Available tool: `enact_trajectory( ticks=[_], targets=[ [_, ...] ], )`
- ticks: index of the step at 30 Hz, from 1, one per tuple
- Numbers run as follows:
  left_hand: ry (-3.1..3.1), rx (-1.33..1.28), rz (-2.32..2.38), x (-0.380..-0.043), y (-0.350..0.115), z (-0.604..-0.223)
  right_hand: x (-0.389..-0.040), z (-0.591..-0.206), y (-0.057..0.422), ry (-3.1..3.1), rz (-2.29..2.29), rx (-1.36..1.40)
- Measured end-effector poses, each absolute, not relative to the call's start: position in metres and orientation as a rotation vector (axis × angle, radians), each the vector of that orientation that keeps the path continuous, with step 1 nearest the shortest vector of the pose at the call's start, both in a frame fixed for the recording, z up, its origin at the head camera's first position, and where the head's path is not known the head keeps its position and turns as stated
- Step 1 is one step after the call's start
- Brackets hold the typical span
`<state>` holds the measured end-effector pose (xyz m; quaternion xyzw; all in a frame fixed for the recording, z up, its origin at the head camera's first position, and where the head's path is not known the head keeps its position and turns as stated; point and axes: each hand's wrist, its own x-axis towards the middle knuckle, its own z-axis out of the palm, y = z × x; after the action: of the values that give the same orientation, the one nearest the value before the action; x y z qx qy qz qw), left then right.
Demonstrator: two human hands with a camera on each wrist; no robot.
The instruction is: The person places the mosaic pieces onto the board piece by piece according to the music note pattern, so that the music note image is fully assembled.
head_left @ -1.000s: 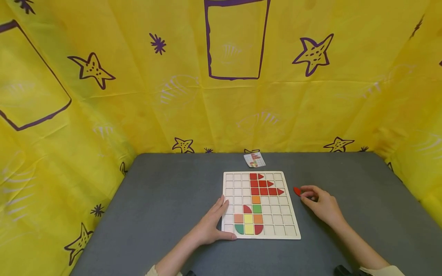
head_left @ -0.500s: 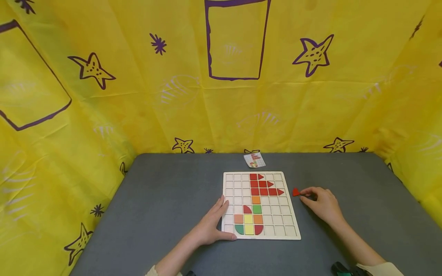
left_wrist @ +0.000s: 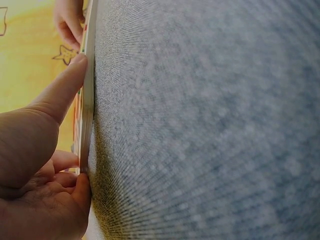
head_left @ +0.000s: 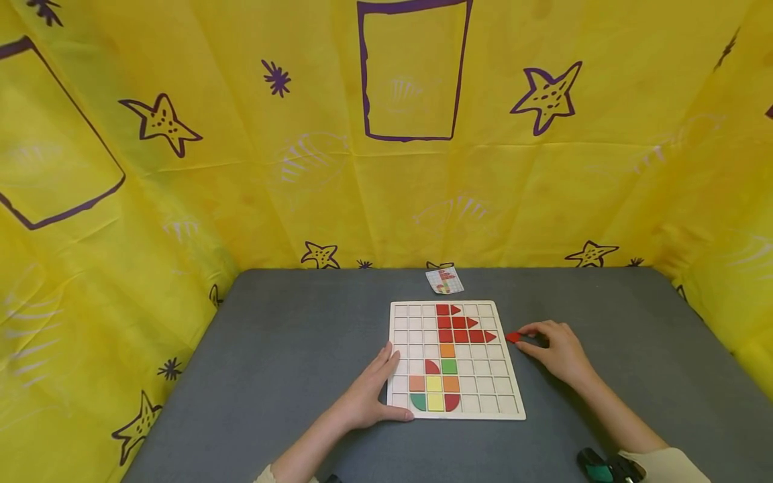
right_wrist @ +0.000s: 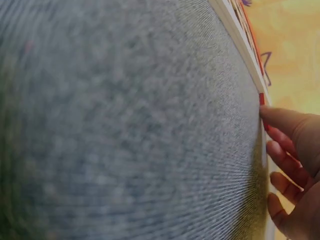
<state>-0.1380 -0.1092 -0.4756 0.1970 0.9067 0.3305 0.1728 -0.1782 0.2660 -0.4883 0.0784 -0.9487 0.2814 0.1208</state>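
Observation:
A pale square grid board (head_left: 489, 382) lies on the table, with several coloured tiles in its cells. Red square tiles and red triangles (head_left: 490, 337) form three rows near its top. Below them sit orange, green, yellow and rounded tiles (head_left: 419, 401). My left hand (head_left: 368, 396) steadies the board's lower left corner, fingers straight along the left edge and thumb (left_wrist: 67, 82) on the near edge. Thumb and forefinger of my right hand (head_left: 561, 352) pinch a small red tile (head_left: 512, 337) just beside the board's right edge. Its exact shape is partly hidden by the fingertips.
A small paper card (head_left: 445, 280) with a coloured grid pattern lies behind the board. The dark grey tabletop (head_left: 302, 322) reaches back to a yellow cloth (head_left: 241, 168) with purple drawings.
My right hand has shifted left with the red tile, bringing it up to the board's right edge; the tile has also turned in the fingers. My left hand and the board stay put.

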Motion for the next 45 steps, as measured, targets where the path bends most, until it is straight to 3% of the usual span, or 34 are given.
enact_trajectory(
  ticks=[11,21,34,45],
  targets=[
    [2.567,0.563,0.943,-0.138,-0.109,-0.476,-0.171,-0.488,0.259,-2.74,0.962,0.048],
    [2.584,0.567,0.936,-0.138,-0.109,-0.477,-0.166,-0.475,0.206,-2.756,1.365,-0.003],
    [2.582,0.567,0.944,-0.137,-0.11,-0.476,-0.177,-0.475,0.135,-2.859,1.234,0.483],
    [2.592,0.58,0.931,-0.138,-0.111,-0.476,-0.178,-0.473,0.113,-2.851,0.963,0.77]
  ],
)
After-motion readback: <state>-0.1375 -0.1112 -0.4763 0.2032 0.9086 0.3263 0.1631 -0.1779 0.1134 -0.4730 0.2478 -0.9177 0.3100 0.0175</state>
